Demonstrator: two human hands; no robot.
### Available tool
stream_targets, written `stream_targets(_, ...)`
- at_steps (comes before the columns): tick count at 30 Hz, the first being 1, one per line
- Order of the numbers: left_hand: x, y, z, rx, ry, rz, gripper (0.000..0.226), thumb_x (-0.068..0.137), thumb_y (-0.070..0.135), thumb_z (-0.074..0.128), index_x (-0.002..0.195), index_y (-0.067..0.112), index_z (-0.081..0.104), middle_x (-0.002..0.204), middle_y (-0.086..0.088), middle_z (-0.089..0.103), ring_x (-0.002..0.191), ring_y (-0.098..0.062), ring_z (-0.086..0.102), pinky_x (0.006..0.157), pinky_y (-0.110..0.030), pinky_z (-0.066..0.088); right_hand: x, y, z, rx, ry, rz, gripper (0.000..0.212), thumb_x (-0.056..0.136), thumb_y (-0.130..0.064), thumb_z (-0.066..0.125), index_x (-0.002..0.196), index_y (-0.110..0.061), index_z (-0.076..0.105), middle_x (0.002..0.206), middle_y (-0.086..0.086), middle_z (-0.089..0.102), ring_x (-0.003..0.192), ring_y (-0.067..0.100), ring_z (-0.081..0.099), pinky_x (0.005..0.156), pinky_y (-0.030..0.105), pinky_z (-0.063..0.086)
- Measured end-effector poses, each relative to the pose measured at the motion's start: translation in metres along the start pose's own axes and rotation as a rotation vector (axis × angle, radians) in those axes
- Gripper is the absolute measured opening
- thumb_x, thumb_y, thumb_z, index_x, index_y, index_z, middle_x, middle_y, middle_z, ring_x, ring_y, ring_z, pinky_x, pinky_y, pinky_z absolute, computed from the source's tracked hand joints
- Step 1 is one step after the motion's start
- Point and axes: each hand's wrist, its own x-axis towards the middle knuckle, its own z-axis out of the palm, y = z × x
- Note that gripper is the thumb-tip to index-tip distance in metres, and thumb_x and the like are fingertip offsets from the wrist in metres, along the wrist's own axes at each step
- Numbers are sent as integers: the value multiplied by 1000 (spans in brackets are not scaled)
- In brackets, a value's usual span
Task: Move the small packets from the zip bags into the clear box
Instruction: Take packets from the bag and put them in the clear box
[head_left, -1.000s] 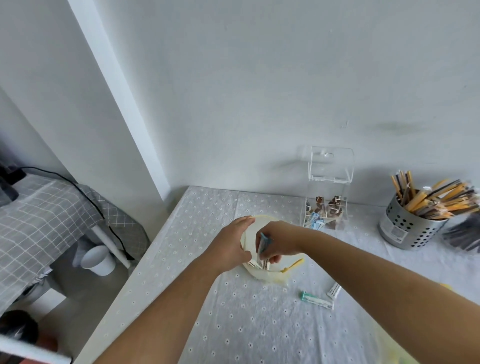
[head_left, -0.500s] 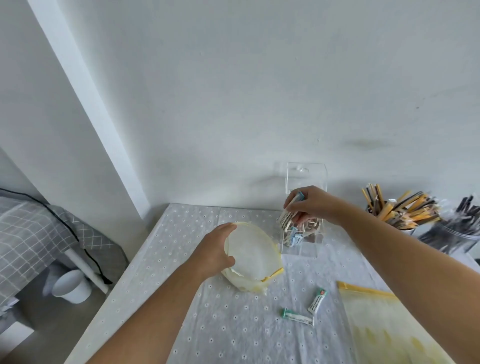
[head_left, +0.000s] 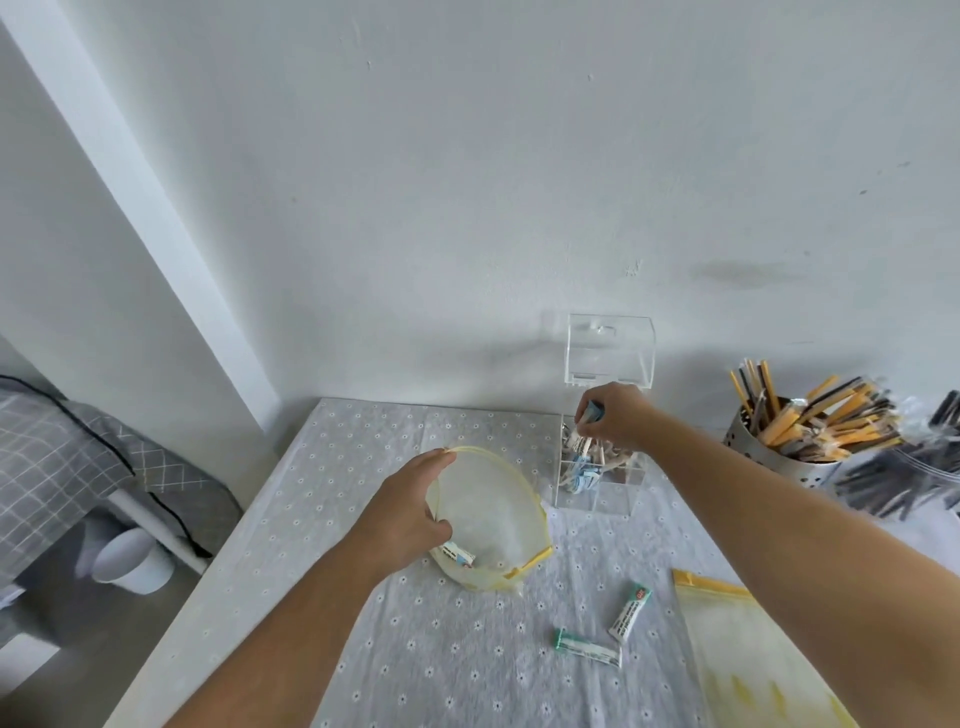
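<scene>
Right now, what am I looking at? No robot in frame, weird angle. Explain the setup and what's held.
No machine here: a person works with two bare hands, filmed by one wide-angle camera on their head, looking forward and down, so you see only forearms and hands.

The left hand holds open the mouth of a yellow-edged zip bag with at least one packet left inside. The right hand, fingers closed on a bunch of small packets, is lowering them into the clear box, whose lid stands open.

On the white tablecloth: two loose packets, a second zip bag lying flat, and a metal cup of sticks.
</scene>
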Motion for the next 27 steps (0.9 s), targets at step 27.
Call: stream_targets(27,9,-2,7,13,-15,9,76,77,2,65,143,26,36,151,16,27,63,-9,53,70,-16,44,5,13,29,-38,0,-16,11,80,-9,70,90,-8,70,98,6,70,87,18,65,83,26,54)
